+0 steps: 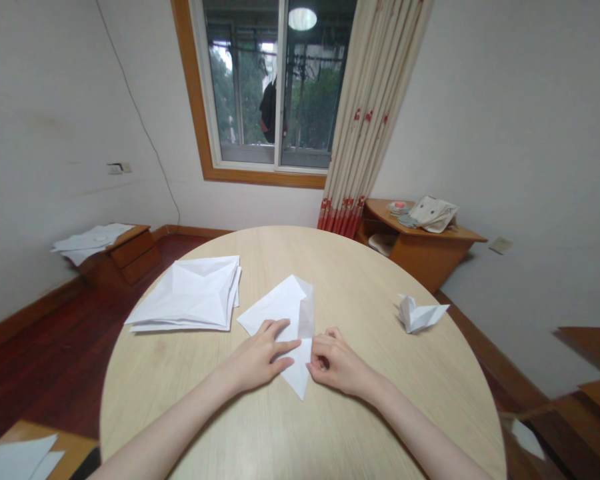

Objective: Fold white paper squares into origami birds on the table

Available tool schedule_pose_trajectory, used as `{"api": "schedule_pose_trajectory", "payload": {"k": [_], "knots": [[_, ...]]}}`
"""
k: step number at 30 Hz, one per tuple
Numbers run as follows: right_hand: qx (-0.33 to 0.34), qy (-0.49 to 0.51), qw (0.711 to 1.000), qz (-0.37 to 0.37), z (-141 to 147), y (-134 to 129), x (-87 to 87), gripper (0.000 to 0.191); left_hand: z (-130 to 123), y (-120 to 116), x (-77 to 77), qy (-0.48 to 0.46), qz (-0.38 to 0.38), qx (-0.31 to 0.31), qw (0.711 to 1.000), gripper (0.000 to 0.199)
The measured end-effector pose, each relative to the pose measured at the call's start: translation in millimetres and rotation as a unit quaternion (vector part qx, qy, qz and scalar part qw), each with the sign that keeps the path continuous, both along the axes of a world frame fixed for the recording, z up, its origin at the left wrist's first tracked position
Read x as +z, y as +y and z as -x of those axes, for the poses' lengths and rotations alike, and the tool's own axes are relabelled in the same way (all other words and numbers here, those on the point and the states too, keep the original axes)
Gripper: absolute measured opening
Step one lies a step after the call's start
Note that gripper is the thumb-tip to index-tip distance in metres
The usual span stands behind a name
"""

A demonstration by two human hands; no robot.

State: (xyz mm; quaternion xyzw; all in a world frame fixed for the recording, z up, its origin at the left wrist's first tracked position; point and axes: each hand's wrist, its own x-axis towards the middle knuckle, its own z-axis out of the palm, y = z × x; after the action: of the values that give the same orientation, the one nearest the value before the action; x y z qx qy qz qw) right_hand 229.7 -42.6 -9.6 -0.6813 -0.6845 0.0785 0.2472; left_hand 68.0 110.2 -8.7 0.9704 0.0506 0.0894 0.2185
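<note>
A partly folded sheet of white paper (273,300) lies on the round table, with a point towards me and a greyer flap along its right side. My left hand (265,353) rests on its left part, fingers spread and stretched out over it. At the paper's right edge, my right hand (337,363) is curled, with thumb and fingertips closed at that edge. The exact grip of the right fingertips is partly hidden. Off to the right stands a small folded paper piece (420,317) with upturned ends.
A stack of creased white paper (190,293) lies at the table's left. The round wooden table (260,427) fills the front. Beyond it are a low cabinet with papers (135,253), a corner stand (420,250), a curtain (370,100) and a window.
</note>
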Motion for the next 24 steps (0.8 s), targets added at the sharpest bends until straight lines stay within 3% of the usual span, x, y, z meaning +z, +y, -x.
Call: {"api": "schedule_pose_trajectory", "payload": {"k": [24], "knots": [[0.086, 0.091, 0.991, 0.044, 16, -8, 3.9, 0.024, -2, 12, 0.4, 0.003, 0.012, -0.032, 0.999, 0.036]]}}
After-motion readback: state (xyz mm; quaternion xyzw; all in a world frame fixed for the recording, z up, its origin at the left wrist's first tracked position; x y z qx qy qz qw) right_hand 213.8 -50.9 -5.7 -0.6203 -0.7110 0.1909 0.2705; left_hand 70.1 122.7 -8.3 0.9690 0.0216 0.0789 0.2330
